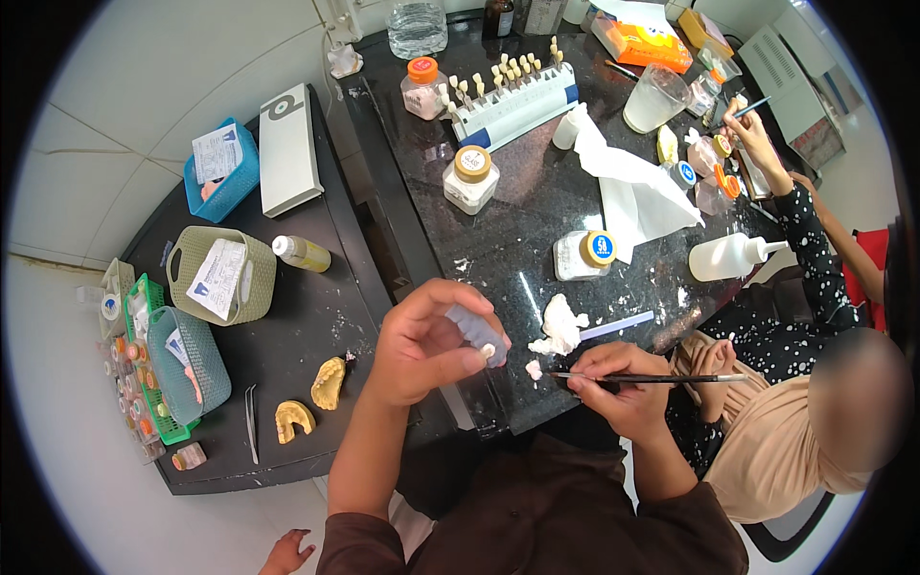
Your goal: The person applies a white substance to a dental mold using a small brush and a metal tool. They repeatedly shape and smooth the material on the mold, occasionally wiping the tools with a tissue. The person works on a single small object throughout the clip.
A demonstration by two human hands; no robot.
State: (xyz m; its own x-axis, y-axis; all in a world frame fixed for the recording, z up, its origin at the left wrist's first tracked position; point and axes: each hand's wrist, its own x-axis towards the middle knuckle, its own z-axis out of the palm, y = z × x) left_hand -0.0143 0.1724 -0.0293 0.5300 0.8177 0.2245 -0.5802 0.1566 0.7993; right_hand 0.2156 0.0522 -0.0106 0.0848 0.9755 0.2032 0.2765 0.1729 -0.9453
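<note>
My left hand (426,350) holds a translucent bluish moulded piece (470,327), with a small white bit (487,352) by my thumb. My right hand (618,383) grips a thin dark brush (676,379), its tip pointing left beside a small pinkish lump (533,370) on the black bench. Crumpled white tissue (559,324) and a pale blue strip (618,324) lie above the brush. A jar with a blue-and-yellow lid (583,256) stands behind them. Two yellow dental casts (328,383) (293,422) and metal tweezers (251,426) rest on the left bench.
Baskets (218,273) and small jars sit at left. A tooth shade rack (513,105), cup (654,99) and squeeze bottle (721,257) stand on the right bench. A co-worker (752,422) sits at right; other people's hands show at upper right (743,125) and bottom left (287,554).
</note>
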